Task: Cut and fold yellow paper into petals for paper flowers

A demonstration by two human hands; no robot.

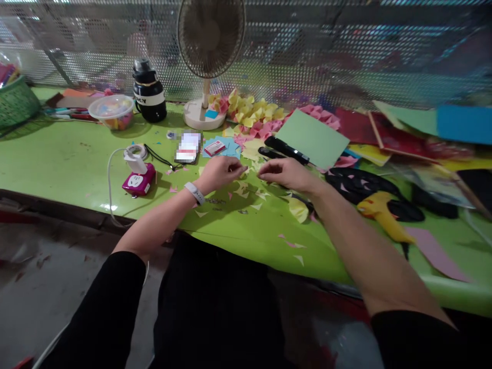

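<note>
My left hand (220, 172), with a white wristband, rests on the green table (57, 159) with its fingers curled and pinched together over small yellow paper scraps (246, 187). My right hand (284, 173) lies just to the right, fingers bent downward toward the same scraps; what either hand pinches is too small to make out. A black stapler (286, 149) lies just beyond my right hand. Piles of folded yellow and pink paper pieces (253, 115) sit farther back.
A desk fan (209, 56), a black bottle (149, 92), a plastic bowl (112, 110) and a green basket (15, 102) stand at the back left. A pink power socket (138, 180) is left of my hands. A yellow glue gun (380, 212), black cutouts and coloured paper sheets (313, 138) lie to the right.
</note>
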